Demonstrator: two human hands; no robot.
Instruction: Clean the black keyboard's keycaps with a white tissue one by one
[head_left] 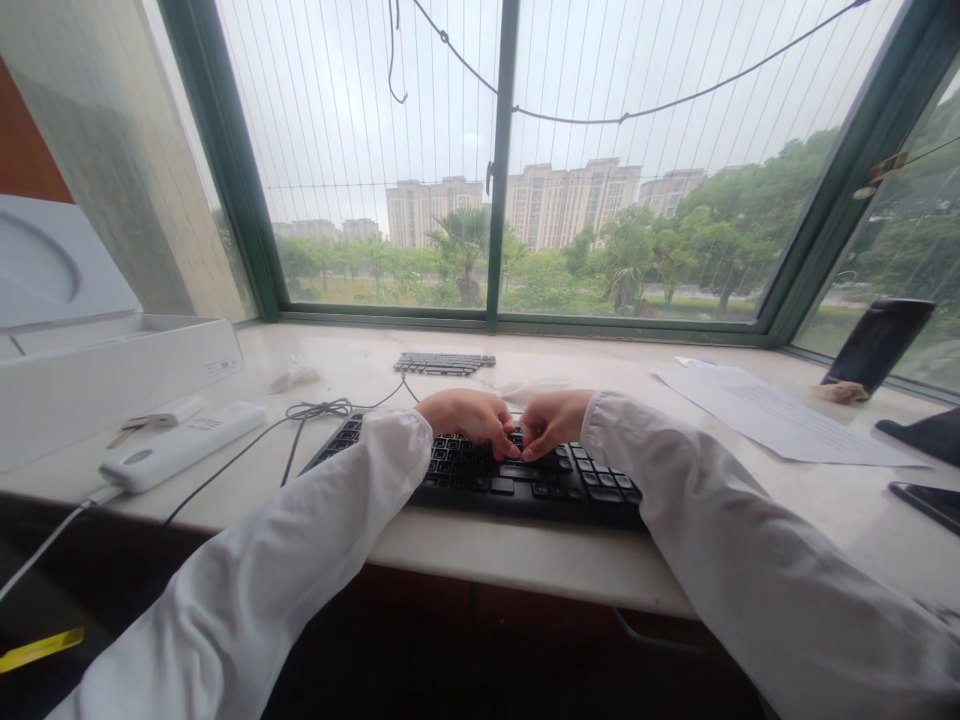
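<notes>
A black keyboard (472,485) lies on the pale sill in front of me, its cable running off to the left. Over its middle, my left hand (472,418) and my right hand (551,420) come together with curled fingers, the fingertips almost meeting just above the keys. Both are closed in a pinch; whatever is between the fingers is too small or hidden to name. My hands cover part of the keys. Behind the keyboard sits a block of dark keys (444,364) in rows.
At left are a white power strip (184,447), keys (135,430) and an open white box (127,370). Clear plastic bags (295,375) lie near the window. On the right are paper sheets (772,410), an upright phone (879,342) and a flat dark device (930,503).
</notes>
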